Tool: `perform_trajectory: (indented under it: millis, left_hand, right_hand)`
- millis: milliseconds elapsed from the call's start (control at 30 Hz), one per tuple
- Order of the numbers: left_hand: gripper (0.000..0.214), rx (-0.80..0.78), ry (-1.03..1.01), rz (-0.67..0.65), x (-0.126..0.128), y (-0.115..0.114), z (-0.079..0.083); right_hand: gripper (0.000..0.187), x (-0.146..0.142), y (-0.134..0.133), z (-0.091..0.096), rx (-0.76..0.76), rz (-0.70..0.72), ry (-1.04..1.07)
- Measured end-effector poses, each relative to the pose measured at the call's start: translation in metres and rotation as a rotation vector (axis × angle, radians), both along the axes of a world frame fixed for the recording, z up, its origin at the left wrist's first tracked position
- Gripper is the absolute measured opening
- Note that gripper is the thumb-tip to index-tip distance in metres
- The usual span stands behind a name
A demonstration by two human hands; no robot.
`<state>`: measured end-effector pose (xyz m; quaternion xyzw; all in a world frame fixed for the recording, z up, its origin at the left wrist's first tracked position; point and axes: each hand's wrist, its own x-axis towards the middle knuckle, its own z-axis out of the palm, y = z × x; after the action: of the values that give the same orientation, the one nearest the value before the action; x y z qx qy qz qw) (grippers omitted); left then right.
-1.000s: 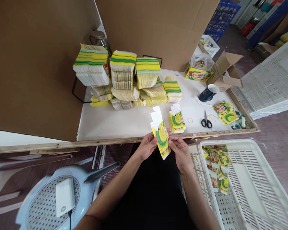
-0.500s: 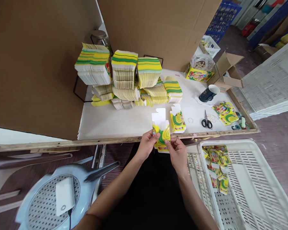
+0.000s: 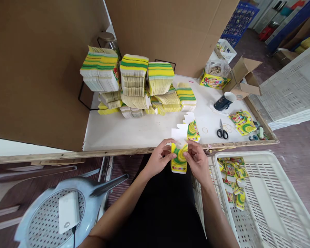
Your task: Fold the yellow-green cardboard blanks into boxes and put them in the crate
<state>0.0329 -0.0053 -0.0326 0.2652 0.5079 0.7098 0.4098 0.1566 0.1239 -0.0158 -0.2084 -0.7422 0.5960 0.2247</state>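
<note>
A small yellow-and-green carton (image 3: 179, 159) with its white top flaps open is held upright between both hands, just in front of the table's front edge. My left hand (image 3: 158, 160) pinches its left side and my right hand (image 3: 198, 161) grips its right side near the flaps. A short pile of flat cartons (image 3: 193, 130) lies on the white table (image 3: 134, 132) right behind the hands. Tall stacks of flat carton blanks (image 3: 134, 84) stand further back.
A white slatted crate (image 3: 268, 203) at my right holds several folded cartons (image 3: 234, 179). On the table's right part lie scissors (image 3: 222, 131), a dark mug (image 3: 224, 100), more cartons (image 3: 242, 122) and rubber bands. Cardboard walls rise behind. A perforated stool (image 3: 54, 213) with a white device stands at lower left.
The carton has been turned from tilted to upright and shifted a little right and lower. Its white flaps are bent over more, and both hands have shifted with it.
</note>
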Motion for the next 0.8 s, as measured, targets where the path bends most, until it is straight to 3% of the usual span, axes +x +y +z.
perform_trajectory:
  millis: [200,367,467,600,800]
  left_hand:
    - [0.044,-0.020,-0.056,-0.084,0.004,-0.001,-0.003]
    - [0.092,-0.006,-0.135,-0.161,0.007,-0.001,-0.004]
    - [0.075,-0.023,-0.061,-0.180,0.006,0.000,-0.003]
    - [0.046,-0.048,0.087,-0.078,0.002,0.001,-0.002]
    - [0.046,-0.057,0.214,-0.029,0.002,0.001,-0.004]
  right_hand:
    - [0.015,0.005,0.013,0.006,0.088,0.037,-0.061]
    - [0.013,0.004,0.011,-0.001,0.155,-0.025,0.012]
    - [0.017,0.003,0.009,-0.004,0.105,-0.113,0.057]
    - [0.025,0.006,0.012,0.004,0.087,-0.204,0.082]
    - [0.046,0.006,0.015,0.010,-0.106,0.106,-0.169]
